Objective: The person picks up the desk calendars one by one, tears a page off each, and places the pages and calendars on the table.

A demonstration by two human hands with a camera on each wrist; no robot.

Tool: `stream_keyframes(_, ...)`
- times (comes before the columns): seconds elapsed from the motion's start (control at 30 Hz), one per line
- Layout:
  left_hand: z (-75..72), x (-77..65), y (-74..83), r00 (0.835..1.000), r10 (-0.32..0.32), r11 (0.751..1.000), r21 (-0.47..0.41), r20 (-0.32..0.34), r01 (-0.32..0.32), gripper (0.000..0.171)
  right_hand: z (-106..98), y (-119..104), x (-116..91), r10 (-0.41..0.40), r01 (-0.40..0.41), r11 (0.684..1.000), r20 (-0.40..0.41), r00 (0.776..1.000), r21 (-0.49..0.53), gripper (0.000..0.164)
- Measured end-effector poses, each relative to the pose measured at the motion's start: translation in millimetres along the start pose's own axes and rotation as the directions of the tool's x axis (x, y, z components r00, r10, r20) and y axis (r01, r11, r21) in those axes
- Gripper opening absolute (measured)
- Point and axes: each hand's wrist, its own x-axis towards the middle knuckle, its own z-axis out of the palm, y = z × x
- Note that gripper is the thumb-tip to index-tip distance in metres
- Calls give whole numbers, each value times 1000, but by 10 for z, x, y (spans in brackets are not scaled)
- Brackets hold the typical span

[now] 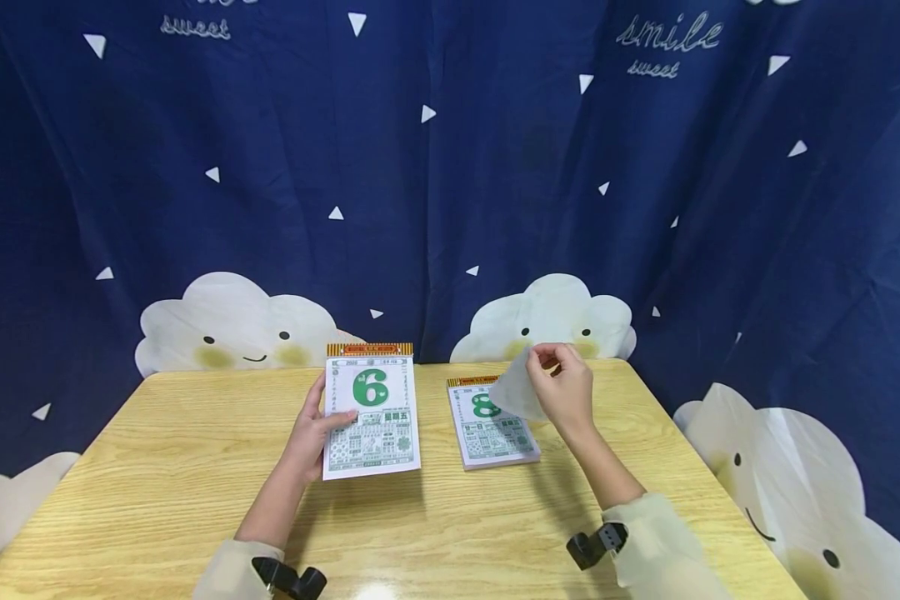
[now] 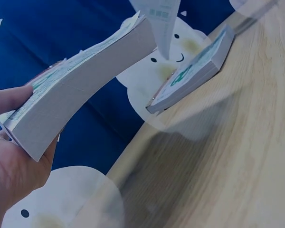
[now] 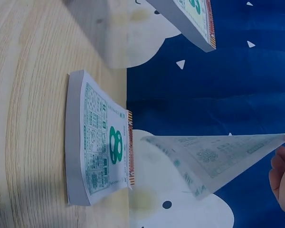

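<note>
Seemingly, the right hand (image 1: 566,390) is pinching one detached sheet (image 1: 517,392); the left hand (image 1: 309,435) is gripping the "6" calendar (image 1: 372,437); the "8" calendar (image 1: 495,440) is holding many pages (image 3: 76,142).

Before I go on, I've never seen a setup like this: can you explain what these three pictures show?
There's no machine here, only a person's bare hands. The wide picture is taken from the head, looking forward and down; the two slanted ones come from the left and right wrists. On the wooden table lies the 8 calendar. The left hand holds the 6 calendar up off the table. The right hand pinches a thin sheet, raised near the 8 calendar.
</note>
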Motion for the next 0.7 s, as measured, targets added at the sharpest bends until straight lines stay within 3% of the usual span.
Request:
stream_keyframes(0.43,-163,6,-110,996,-78,997,-2,-35,78,85,326,-52,-88,-165,168,983,48,985,-74,4)
stream_keyframes(0.7,-300,-5,-195,987,-141,989,23,-82,143,87,580,-108,-240,-316,325,939,89,945,-117,5)
